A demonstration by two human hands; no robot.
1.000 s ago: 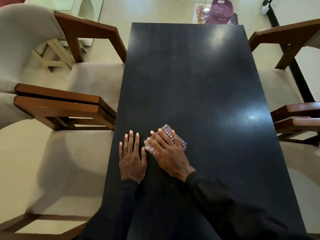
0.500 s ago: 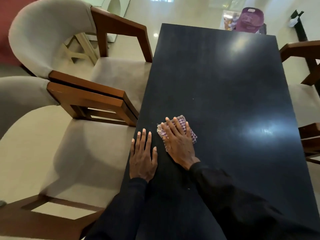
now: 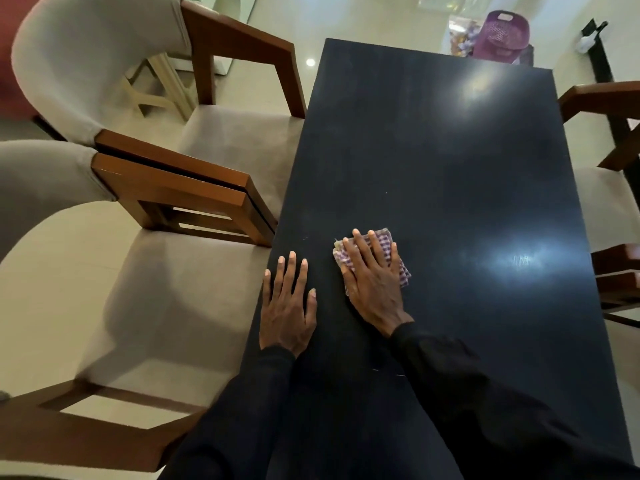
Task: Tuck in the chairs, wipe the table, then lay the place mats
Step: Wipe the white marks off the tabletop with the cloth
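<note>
A long black table (image 3: 450,161) stretches away from me. My right hand (image 3: 372,282) lies flat on a folded purple-and-white checked cloth (image 3: 388,242), pressing it onto the tabletop with straight fingers. Only the cloth's far edge and right corner show past the hand. My left hand (image 3: 287,306) rests flat on the table near its left edge, fingers spread, holding nothing. Two beige chairs with brown wooden arms stand along the left side, the near chair (image 3: 166,289) and the far chair (image 3: 239,133), seats partly under the table.
More wooden chair arms (image 3: 609,271) and a beige seat (image 3: 602,202) show at the right edge. A purple basket (image 3: 502,36) sits on the cream tiled floor beyond the table's far end. A dark strip (image 3: 597,53) runs along the floor at top right.
The right hand has slid the cloth slightly right, away from the left hand, which stays planted. My view has swung left, showing more of the left chairs.
</note>
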